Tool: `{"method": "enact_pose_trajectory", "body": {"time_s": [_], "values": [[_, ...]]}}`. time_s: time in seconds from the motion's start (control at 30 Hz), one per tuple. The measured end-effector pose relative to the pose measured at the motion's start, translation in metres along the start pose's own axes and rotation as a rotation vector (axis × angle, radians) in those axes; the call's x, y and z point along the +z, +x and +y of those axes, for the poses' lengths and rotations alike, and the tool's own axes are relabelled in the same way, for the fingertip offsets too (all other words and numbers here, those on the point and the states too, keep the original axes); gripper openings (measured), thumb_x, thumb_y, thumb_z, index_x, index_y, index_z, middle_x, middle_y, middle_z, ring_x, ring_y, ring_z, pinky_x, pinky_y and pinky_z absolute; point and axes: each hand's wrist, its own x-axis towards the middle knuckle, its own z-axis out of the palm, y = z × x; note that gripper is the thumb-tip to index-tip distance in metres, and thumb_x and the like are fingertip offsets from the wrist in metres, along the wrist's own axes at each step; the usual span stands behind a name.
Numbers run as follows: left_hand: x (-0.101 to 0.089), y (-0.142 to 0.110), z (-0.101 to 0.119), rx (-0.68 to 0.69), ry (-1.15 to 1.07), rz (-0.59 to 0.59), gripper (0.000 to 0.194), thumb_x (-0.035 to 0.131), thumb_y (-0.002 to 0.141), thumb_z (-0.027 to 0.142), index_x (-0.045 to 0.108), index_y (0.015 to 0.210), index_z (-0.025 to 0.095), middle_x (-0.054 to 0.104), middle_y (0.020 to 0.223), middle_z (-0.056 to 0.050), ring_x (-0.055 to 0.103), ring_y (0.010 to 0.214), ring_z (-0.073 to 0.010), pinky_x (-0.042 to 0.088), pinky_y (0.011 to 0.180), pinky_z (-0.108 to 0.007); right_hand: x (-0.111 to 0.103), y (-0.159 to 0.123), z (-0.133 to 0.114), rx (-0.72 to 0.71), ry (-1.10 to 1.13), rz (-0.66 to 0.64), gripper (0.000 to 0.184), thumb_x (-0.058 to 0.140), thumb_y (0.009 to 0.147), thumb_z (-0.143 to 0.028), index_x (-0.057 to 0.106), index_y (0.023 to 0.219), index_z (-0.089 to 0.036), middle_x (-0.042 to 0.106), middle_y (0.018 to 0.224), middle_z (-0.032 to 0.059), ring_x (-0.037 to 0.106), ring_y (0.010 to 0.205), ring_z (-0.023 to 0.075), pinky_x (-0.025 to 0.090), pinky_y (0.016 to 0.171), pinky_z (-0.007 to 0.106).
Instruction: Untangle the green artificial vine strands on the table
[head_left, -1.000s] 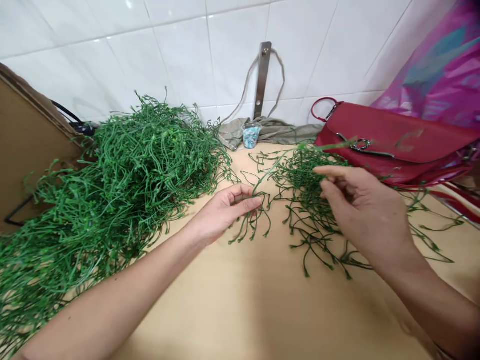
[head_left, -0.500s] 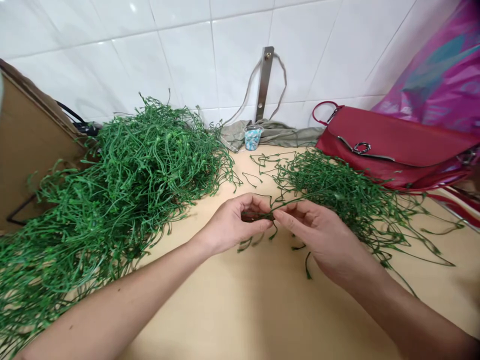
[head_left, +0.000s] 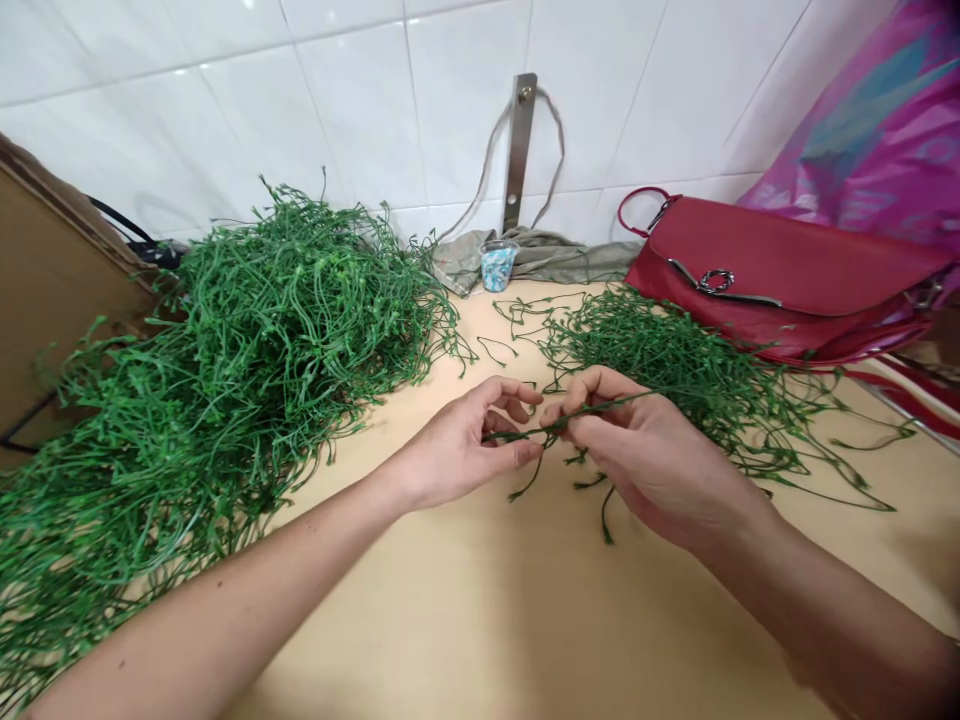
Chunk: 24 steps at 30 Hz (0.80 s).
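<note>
My left hand and my right hand face each other above the beige table, fingertips nearly meeting. Both pinch one thin strand of artificial green vine, and its dangling tendrils hang below them. A smaller spread bunch of the same vine lies just beyond my right hand, with its strands trailing right. A large tangled heap of vine sits left of my left hand, without touching it.
A red handbag lies at the back right, below pink patterned fabric. A small cup of blue-white bits stands on grey-green cloth by the tiled wall. A brown cardboard panel leans at the left.
My right hand has moved left from the bunch to meet my left hand, and both now pinch one strand. The bunch has spread rightward across the table.
</note>
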Motion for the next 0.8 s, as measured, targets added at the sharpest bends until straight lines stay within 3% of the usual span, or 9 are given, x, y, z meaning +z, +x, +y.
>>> {"method": "enact_pose_trajectory", "body": {"time_s": [0.1,0.23,0.33,0.43,0.63,0.8], "values": [[-0.001,-0.001,0.006,-0.006,-0.022,-0.039,0.054,0.082,0.078,0.034,0.058,0.124,0.018,0.059,0.117,-0.008,0.057,0.098,-0.015,0.047,0.082,-0.028,0.0,0.001,-0.002,0.047,0.085,-0.004,0.02,0.067,0.062,-0.026,0.052,0.076,-0.023,0.061,0.072,-0.0021,0.057,0.069,0.0145,0.043,0.062,0.028],[0.002,-0.001,0.008,-0.003,0.015,0.0,0.041,0.067,0.09,0.047,0.064,0.118,0.017,0.059,0.088,-0.001,0.051,0.076,-0.0118,0.041,0.069,-0.026,0.003,0.0,-0.002,0.096,0.074,-0.004,0.031,0.074,0.064,-0.03,0.055,0.087,-0.024,0.06,0.072,-0.0038,0.054,0.065,0.0136,0.04,0.057,0.026],[0.004,0.001,0.002,0.059,0.099,0.085,0.03,0.072,0.086,0.04,0.066,0.105,0.017,0.057,0.081,0.001,0.048,0.069,-0.0102,0.039,0.064,-0.025,0.006,-0.001,0.006,0.063,0.076,-0.034,0.037,0.078,0.065,-0.034,0.057,0.094,-0.023,0.066,0.084,-0.001,0.062,0.079,0.0162,0.047,0.068,0.029],[0.004,0.003,-0.004,0.149,0.174,0.158,0.014,0.073,0.084,0.029,0.066,0.089,0.017,0.062,0.09,-0.001,0.055,0.078,-0.0115,0.043,0.071,-0.025,0.007,0.0,0.015,0.086,0.055,-0.043,0.044,0.081,0.066,-0.038,0.054,0.098,-0.024,0.067,0.085,-0.0006,0.065,0.086,0.0186,0.049,0.075,0.032],[0.005,0.007,-0.003,0.098,-0.106,0.115,0.014,0.067,0.089,0.027,0.057,0.091,0.017,0.057,0.081,0.003,0.05,0.069,-0.0082,0.04,0.067,-0.023,0.005,0.003,0.016,0.134,0.017,0.01,0.042,0.08,0.063,-0.038,0.062,0.097,-0.022,0.067,0.099,0.0034,0.061,0.089,0.0175,0.047,0.074,0.03],[0.005,0.009,-0.005,0.076,-0.246,0.118,0.02,0.07,0.089,0.029,0.053,0.091,0.019,0.054,0.075,0.005,0.054,0.071,-0.008,0.045,0.075,-0.023,0.005,0.003,0.008,0.139,0.07,0.0,0.041,0.072,0.06,-0.028,0.063,0.1,-0.021,0.062,0.095,0.0028,0.057,0.081,0.0151,0.045,0.068,0.029]]}}
